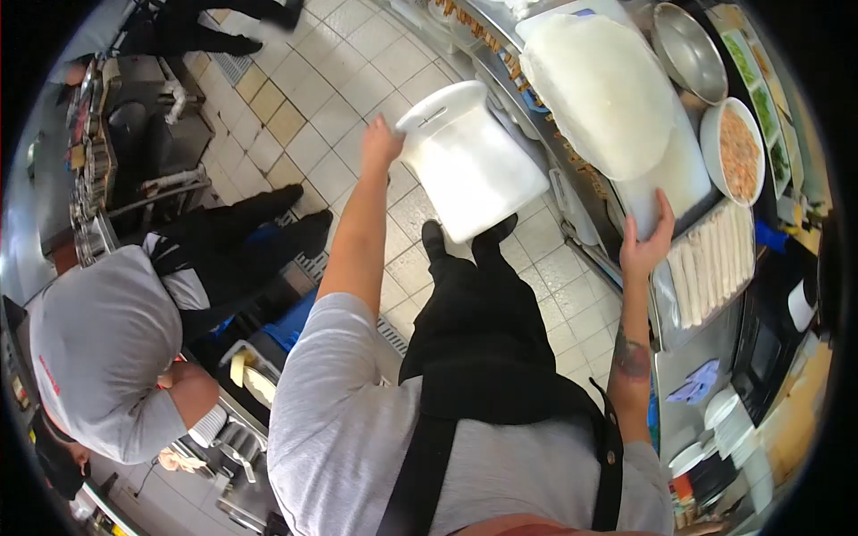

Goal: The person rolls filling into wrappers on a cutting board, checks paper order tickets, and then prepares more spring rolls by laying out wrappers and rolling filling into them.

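My left hand (382, 146) is closed on the upper left edge of a white plastic tub (474, 165) with a slot handle, which hangs tilted over the floor. My right hand (648, 241) has its thumb and forefinger apart at the lower end of a white cutting board (684, 174) on the counter. A stack of round, thin white sheets (601, 96) lies on that board. Just beyond my right hand, a metal tray (679, 332) holds several pale rolls (710, 265) in a row.
Beside the board stand a white bowl of orange-pink filling (739, 152) and a metal bowl (690, 54). Green items fill a long container (760, 103). A purple cloth (694, 382) lies lower right. A person in a grey shirt (105, 344) works at left; another person's dark legs (192, 31) show upper left.
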The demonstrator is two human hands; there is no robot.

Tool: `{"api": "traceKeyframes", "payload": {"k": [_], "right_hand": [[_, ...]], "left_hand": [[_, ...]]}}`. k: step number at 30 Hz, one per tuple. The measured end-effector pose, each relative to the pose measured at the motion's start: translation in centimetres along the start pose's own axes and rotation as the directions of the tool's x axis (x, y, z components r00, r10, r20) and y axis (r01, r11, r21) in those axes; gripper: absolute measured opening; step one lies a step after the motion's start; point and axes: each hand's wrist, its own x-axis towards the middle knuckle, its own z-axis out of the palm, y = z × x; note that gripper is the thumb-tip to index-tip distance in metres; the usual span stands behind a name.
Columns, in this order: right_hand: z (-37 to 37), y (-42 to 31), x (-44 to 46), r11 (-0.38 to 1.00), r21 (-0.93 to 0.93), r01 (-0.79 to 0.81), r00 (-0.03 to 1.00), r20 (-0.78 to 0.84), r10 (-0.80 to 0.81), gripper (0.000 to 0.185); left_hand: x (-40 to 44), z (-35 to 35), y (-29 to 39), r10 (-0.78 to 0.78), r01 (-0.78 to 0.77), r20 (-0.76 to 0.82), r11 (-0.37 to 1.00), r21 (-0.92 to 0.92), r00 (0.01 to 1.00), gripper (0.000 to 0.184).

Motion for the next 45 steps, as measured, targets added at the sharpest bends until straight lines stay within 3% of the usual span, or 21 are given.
{"api": "traceKeyframes", "payload": {"k": [2, 5, 6, 10, 14, 21, 26, 29, 33, 36, 40, 45], "right_hand": [[-0.3, -0.5, 0.1, 1.000, 0.029, -0.011, 1.000, 0.024, 0.010, 0.060], [-0.5, -1.1, 0.6, 0.999, 0.042, 0.031, 0.999, 0.040, -0.032, 0.056], [-0.6, -1.0, 0.5, 0.998, 0.052, 0.023, 0.998, 0.065, -0.027, 0.056], [-0.5, -0.5, 0.3, 0.993, 0.114, -0.010, 0.998, 0.067, 0.002, 0.062], [-0.5, -0.5, 0.2, 0.995, 0.102, -0.020, 0.997, 0.072, 0.013, 0.064], [-0.6, -0.4, 0.2, 0.996, 0.080, -0.041, 0.997, 0.069, 0.036, 0.067], [-0.5, -0.4, 0.2, 0.996, 0.059, -0.068, 0.997, 0.048, 0.066, 0.068], [-0.5, -0.5, 0.1, 0.995, 0.024, -0.099, 0.995, 0.035, 0.098, 0.066], [-0.2, -0.8, 0.7, 0.992, -0.005, -0.122, 0.992, -0.028, 0.122, 0.059], [-0.3, -1.1, 1.0, 0.986, 0.032, -0.162, 0.985, -0.063, 0.164, 0.051], [-0.6, -1.3, 0.8, 0.978, 0.020, -0.208, 0.976, -0.066, 0.209, 0.048], [-0.9, -1.5, 1.1, 0.980, -0.026, -0.200, 0.978, -0.062, 0.198, 0.047]], "left_hand": [[1.1, 0.3, 4.9, -0.114, 0.116, 0.090, 0.993, -0.014, 0.989, 0.097], [1.0, 2.4, 10.4, -0.149, 0.162, 0.151, 0.984, -0.074, 0.977, 0.105], [1.9, 5.1, 10.1, -0.162, 0.188, 0.168, 0.970, -0.152, 0.972, 0.117], [3.0, 8.7, 9.4, -0.244, 0.249, 0.055, 0.929, -0.273, 0.968, 0.127], [4.8, 7.5, 9.8, -0.369, 0.354, 0.045, 0.841, -0.410, 0.928, 0.127], [7.8, 5.7, 7.4, -0.452, 0.438, 0.035, 0.838, -0.325, 0.891, 0.117], [11.9, 7.5, -3.4, -0.402, 0.400, 0.055, 0.869, -0.292, 0.914, 0.102], [10.7, 5.2, -3.6, -0.482, 0.478, 0.033, 0.856, -0.199, 0.876, 0.110], [11.8, 3.3, -4.9, -0.433, 0.448, 0.164, 0.891, -0.069, 0.886, 0.109], [14.9, 8.5, -12.5, -0.367, 0.393, 0.224, 0.916, -0.083, 0.903, 0.111], [16.8, 8.4, -13.0, -0.450, 0.473, 0.306, 0.881, -0.003, 0.839, 0.111], [17.8, 6.4, -11.2, -0.420, 0.453, 0.365, 0.892, -0.003, 0.831, 0.109]]}}
